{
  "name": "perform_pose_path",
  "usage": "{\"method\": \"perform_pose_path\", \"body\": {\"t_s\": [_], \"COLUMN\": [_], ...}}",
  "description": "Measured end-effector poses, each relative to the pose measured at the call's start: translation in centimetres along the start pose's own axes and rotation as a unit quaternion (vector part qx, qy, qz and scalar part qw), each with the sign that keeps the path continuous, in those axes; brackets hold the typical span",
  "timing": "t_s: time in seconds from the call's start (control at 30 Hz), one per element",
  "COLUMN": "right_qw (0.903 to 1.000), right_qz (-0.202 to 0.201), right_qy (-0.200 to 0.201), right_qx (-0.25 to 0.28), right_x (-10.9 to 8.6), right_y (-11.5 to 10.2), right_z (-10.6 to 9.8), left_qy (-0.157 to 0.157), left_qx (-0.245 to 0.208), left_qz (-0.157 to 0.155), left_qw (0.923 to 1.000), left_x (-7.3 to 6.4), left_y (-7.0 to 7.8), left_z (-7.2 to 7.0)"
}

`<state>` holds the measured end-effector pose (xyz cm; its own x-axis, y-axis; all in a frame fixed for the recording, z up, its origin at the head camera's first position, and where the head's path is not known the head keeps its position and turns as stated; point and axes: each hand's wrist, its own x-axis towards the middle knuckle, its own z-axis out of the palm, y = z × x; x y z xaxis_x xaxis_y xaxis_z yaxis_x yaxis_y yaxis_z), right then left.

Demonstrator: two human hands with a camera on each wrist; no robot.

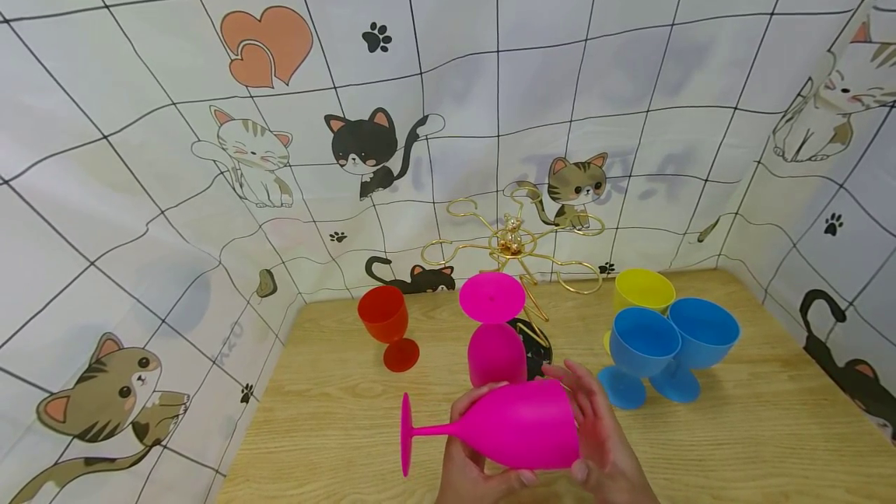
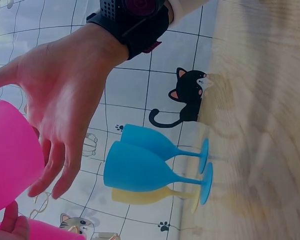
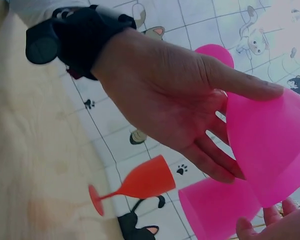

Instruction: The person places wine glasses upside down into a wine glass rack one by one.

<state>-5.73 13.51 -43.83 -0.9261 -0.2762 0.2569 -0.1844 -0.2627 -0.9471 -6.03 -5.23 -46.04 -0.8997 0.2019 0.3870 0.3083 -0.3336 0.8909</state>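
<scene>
A pink plastic goblet [image 1: 518, 426] lies sideways in the air, its mouth to the right and its foot to the left. My left hand [image 1: 479, 453] grips its bowl near the stem; the right wrist view shows that left hand [image 3: 160, 95] with thumb and fingers around it. At the mouth, my right hand [image 1: 598, 434] has fairly straight fingers beside the rim; in the left wrist view this right hand [image 2: 65, 90] looks relaxed. Just behind, a second pink goblet [image 1: 497, 356] hangs upside down at the gold wire rack [image 1: 513, 243]; its hook is hidden.
An upright red goblet [image 1: 385, 319] stands on the wooden table [image 1: 329, 426] at the left. Two blue goblets [image 1: 644, 341] and a yellow goblet [image 1: 640, 286] stand close together at the right. Behind and beside the table hangs a cat-print wall sheet [image 1: 455, 68].
</scene>
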Motion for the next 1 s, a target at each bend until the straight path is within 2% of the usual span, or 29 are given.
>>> {"method": "perform_pose_path", "body": {"t_s": [0.1,0.17,0.23,0.3,0.4,0.5,0.63,0.73,0.83,1.0], "right_qw": [0.9964,0.9901,0.9832,0.9805,0.9792,0.9777,0.9751,0.9701,0.9529,0.9156], "right_qz": [-0.066,-0.115,-0.149,-0.153,-0.126,-0.115,-0.123,-0.107,-0.109,-0.175], "right_qy": [0.0,-0.001,0.001,0.005,0.011,0.003,-0.016,-0.018,-0.016,-0.038], "right_qx": [-0.052,-0.081,-0.105,-0.124,-0.159,-0.175,-0.184,-0.217,-0.283,-0.36], "right_x": [0.1,0.1,0.2,0.2,0.1,0.1,0.1,0.0,0.1,0.3], "right_y": [-0.4,-0.5,-0.6,-0.9,-1.5,-2.0,-2.3,-2.3,-2.1,-1.3], "right_z": [0.1,0.1,0.0,-0.2,-0.4,-0.6,-0.6,-0.6,-0.7,-1.2], "left_qy": [-0.004,-0.011,-0.015,-0.021,-0.027,-0.039,-0.056,-0.062,-0.07,-0.09], "left_qx": [0.017,0.03,0.04,0.054,0.081,0.112,0.143,0.172,0.2,0.224], "left_qz": [-0.018,-0.031,-0.055,-0.078,-0.122,-0.136,-0.12,-0.102,-0.08,-0.027], "left_qw": [0.9997,0.999,0.9975,0.9952,0.9889,0.9836,0.9808,0.9779,0.9741,0.97], "left_x": [0.1,0.1,0.2,0.2,0.3,0.4,0.6,0.6,0.8,0.9], "left_y": [0.2,0.4,0.7,1.0,1.4,1.6,1.7,1.6,1.6,1.3], "left_z": [-0.3,-0.5,-0.6,-0.7,-0.7,-1.0,-1.4,-1.6,-1.7,-1.8]}}
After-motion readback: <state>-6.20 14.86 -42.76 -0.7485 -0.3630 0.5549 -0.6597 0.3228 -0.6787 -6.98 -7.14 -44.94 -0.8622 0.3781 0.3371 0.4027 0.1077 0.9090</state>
